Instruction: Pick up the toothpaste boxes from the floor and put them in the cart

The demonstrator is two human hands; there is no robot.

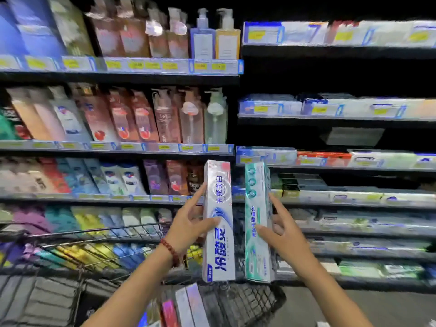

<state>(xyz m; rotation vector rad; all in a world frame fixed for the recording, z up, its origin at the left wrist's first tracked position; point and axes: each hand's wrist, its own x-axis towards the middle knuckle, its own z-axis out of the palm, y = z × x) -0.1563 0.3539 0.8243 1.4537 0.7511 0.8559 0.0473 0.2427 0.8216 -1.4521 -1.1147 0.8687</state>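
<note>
your left hand [186, 228] grasps the white box [219, 220], right hand [286, 234] the green box [257, 223]; lower both into the cart [99, 234] below.

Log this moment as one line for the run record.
left hand: holds white toothpaste box upright | right hand: holds green toothpaste box upright | both above cart | cart: boxes already inside
</note>
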